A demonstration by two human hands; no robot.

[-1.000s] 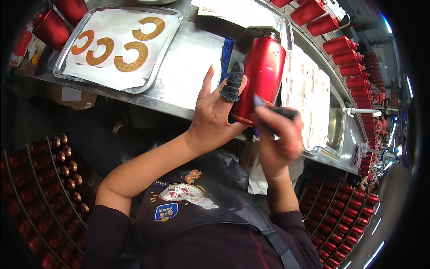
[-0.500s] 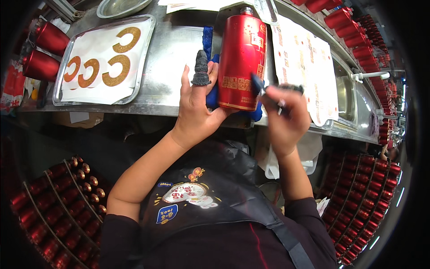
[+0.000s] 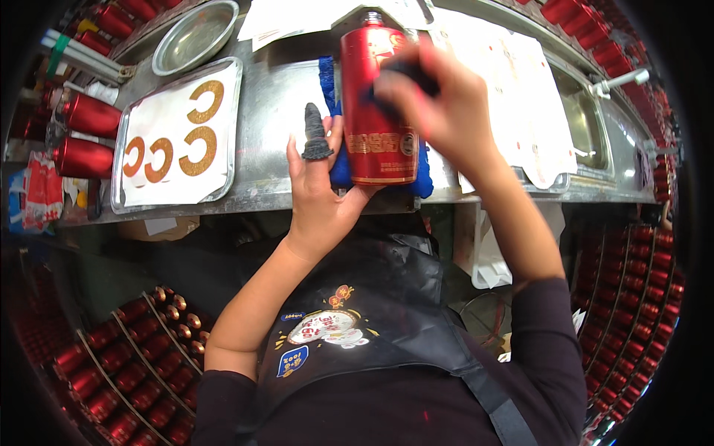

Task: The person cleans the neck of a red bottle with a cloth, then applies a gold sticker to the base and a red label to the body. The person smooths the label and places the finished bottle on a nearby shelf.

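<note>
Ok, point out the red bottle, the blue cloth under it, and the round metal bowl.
red bottle [image 3: 375, 111], head view, on its body
blue cloth [image 3: 341, 169], head view, left edge
round metal bowl [image 3: 195, 35], head view, inner bottom

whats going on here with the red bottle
A person at a metal workbench steadies a red bottle lying on a blue pad. The left hand, with a dark cot on one finger, cups the bottle's base. The right hand presses a dark object against the bottle's upper side. A tray with gold C-shaped labels sits to the left.
</note>
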